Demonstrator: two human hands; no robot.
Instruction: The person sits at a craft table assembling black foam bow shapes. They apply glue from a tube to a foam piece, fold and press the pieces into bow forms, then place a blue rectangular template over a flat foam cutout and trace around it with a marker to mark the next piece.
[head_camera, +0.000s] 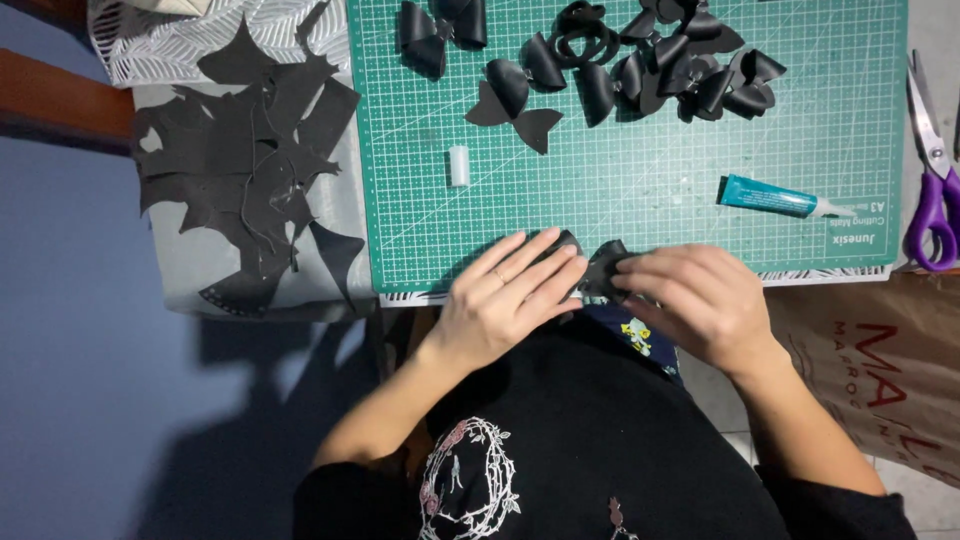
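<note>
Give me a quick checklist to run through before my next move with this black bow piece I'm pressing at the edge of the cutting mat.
1. Both hands on the piece: ok. The left hand and right hand press the black bow piece from either side.
2. Piece backed by the green cutting mat: ok, at its near edge.
3. Glue tube close by: ok, lying on the mat to the right; whether it is capped, cannot tell.
4. Purple-handled scissors out of the way: ok, off the mat at the right.
5. Finished bows kept apart: ok, at the far edge.
6. Fold aligned under the fingers: cannot tell, hidden.
</note>
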